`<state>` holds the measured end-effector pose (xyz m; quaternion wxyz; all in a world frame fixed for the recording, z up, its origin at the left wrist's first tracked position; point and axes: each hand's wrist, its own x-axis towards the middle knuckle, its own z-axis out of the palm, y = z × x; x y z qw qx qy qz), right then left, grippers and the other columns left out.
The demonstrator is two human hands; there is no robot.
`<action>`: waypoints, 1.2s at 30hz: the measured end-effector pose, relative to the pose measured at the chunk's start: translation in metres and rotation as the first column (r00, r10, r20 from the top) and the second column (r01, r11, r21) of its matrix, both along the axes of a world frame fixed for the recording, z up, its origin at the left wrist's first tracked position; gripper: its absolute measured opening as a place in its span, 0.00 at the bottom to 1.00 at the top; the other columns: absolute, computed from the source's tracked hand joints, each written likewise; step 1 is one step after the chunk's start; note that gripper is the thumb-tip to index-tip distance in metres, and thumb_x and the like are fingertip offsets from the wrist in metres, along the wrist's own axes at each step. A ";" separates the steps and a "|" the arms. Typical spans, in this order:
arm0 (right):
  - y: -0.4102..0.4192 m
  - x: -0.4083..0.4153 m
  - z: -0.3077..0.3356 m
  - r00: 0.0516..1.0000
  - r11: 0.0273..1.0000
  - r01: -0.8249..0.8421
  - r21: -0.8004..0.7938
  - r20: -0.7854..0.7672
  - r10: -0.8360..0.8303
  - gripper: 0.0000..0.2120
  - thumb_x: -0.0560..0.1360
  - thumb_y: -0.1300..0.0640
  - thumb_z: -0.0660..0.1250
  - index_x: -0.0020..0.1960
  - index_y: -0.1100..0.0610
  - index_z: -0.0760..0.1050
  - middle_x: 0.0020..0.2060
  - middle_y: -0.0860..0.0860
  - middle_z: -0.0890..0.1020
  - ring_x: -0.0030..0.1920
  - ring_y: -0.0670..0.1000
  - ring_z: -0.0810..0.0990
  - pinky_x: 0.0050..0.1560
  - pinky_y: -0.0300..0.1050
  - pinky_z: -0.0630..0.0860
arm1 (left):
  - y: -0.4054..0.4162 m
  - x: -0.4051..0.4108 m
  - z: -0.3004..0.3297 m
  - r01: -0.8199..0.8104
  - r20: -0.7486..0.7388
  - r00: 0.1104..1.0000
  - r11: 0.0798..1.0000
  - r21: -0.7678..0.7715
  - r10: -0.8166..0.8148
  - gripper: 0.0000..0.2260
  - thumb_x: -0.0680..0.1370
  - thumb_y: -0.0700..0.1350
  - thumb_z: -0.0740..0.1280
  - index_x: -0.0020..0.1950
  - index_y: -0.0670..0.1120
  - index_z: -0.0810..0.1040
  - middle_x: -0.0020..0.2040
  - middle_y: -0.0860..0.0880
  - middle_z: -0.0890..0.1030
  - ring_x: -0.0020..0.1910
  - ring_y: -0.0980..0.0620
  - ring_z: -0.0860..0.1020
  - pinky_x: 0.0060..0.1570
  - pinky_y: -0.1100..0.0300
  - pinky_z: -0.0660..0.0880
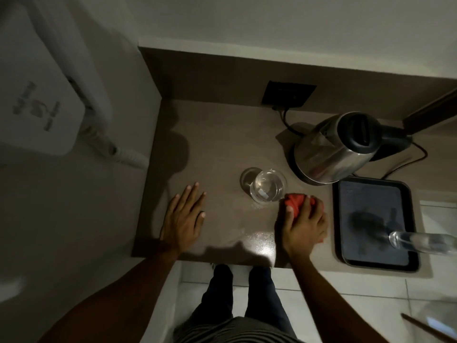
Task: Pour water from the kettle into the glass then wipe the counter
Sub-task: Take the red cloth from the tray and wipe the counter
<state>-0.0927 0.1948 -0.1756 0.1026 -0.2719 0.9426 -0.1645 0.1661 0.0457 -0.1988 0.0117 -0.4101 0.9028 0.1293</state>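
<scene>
Wiping stage, by the look of it; the glass [267, 186] stands mid-table with water in it, and the kettle [331, 149] sits upright on its base behind and to the right, so pouring seems done; right hand [305, 225] presses a red cloth [295, 201] onto the table [217, 134] just beside the glass, fingers [306, 205] curled and clamped over the bunched cloth to keep pressure on the wet sheen nearby; left hand [184, 216] lies flat, fingers [191, 196] spread apart, holding nothing, likely bracing; a black tray [376, 189] at right carries a second glass [420, 241] lying on its side.
</scene>
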 end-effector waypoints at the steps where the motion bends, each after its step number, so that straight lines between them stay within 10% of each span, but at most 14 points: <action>1: -0.003 0.015 -0.002 0.999 0.999 0.042 -0.002 0.009 -0.042 0.31 0.78 0.38 0.50 0.74 0.55 0.64 0.75 0.59 0.63 0.70 0.66 0.64 0.69 0.66 0.62 | 0.001 0.000 0.000 -0.012 -0.031 0.999 1.000 -0.005 0.012 0.24 0.83 0.53 0.51 0.78 0.47 0.67 0.80 0.45 0.64 0.79 0.45 0.64 0.76 0.48 0.56; 7: -0.005 0.134 -0.004 0.958 0.963 -0.270 0.009 0.106 0.268 0.30 0.78 0.39 0.54 0.75 0.55 0.65 0.73 0.62 0.68 0.67 0.67 0.72 0.63 0.66 0.70 | 0.005 0.000 0.000 -0.056 -0.125 0.991 0.998 -0.009 0.054 0.23 0.83 0.48 0.53 0.77 0.46 0.68 0.80 0.45 0.65 0.79 0.46 0.64 0.76 0.45 0.63; 13: 0.023 0.074 -0.008 0.652 0.650 -0.757 -0.060 -0.003 0.759 0.22 0.74 0.46 0.66 0.66 0.53 0.76 0.66 0.58 0.78 0.61 0.63 0.78 0.56 0.62 0.79 | 0.004 0.003 -0.002 -0.026 -0.065 0.998 1.000 -0.016 0.025 0.24 0.83 0.50 0.52 0.79 0.46 0.63 0.81 0.48 0.60 0.80 0.48 0.60 0.77 0.48 0.58; 19: 0.027 -0.038 -0.009 0.981 0.985 -0.169 0.025 -0.087 0.171 0.22 0.79 0.48 0.60 0.70 0.59 0.70 0.70 0.63 0.68 0.65 0.69 0.67 0.63 0.67 0.68 | 0.004 0.005 -0.011 -0.030 -0.059 0.998 0.997 -0.067 0.026 0.24 0.83 0.51 0.53 0.80 0.47 0.62 0.81 0.48 0.61 0.80 0.49 0.61 0.77 0.50 0.55; 25: -0.014 0.052 -0.003 0.987 0.987 0.158 -0.041 0.027 -0.157 0.26 0.77 0.47 0.60 0.72 0.58 0.70 0.71 0.65 0.68 0.65 0.71 0.68 0.64 0.66 0.66 | 0.004 0.006 -0.020 -0.035 -0.111 0.993 0.997 -0.065 0.028 0.23 0.84 0.50 0.52 0.79 0.47 0.64 0.80 0.47 0.65 0.79 0.49 0.63 0.75 0.49 0.61; 29: -0.009 0.134 -0.001 0.929 0.931 -0.363 -0.041 0.061 0.365 0.26 0.74 0.48 0.70 0.68 0.59 0.76 0.65 0.65 0.76 0.58 0.70 0.76 0.55 0.64 0.77 | 0.005 0.007 -0.020 -0.022 -0.107 0.994 0.998 -0.062 0.015 0.23 0.84 0.49 0.52 0.79 0.47 0.65 0.80 0.46 0.65 0.79 0.48 0.64 0.74 0.49 0.63; 32: 0.011 0.125 -0.003 0.589 0.585 -0.798 -0.141 0.017 0.808 0.24 0.72 0.44 0.70 0.64 0.56 0.79 0.62 0.59 0.80 0.56 0.64 0.79 0.51 0.59 0.80 | -0.001 0.011 -0.018 0.025 -0.065 0.997 0.997 -0.077 -0.030 0.23 0.84 0.50 0.51 0.78 0.46 0.66 0.80 0.46 0.65 0.78 0.47 0.66 0.73 0.48 0.65; 34: 0.021 0.084 0.000 0.388 0.380 -0.915 -0.135 -0.041 0.921 0.20 0.76 0.44 0.64 0.64 0.52 0.78 0.62 0.56 0.81 0.59 0.62 0.78 0.56 0.56 0.77 | -0.002 0.016 -0.018 0.059 -0.038 0.997 0.995 -0.085 -0.063 0.24 0.85 0.52 0.49 0.79 0.46 0.64 0.80 0.46 0.64 0.78 0.46 0.66 0.74 0.49 0.64; 36: 0.030 0.036 0.002 0.412 0.405 -0.910 -0.088 -0.078 0.908 0.21 0.81 0.41 0.54 0.62 0.49 0.78 0.62 0.57 0.80 0.61 0.61 0.76 0.61 0.54 0.72 | 0.001 0.019 -0.020 0.055 -0.027 0.998 0.994 -0.090 -0.058 0.25 0.85 0.54 0.47 0.79 0.46 0.63 0.81 0.46 0.62 0.79 0.47 0.64 0.75 0.50 0.60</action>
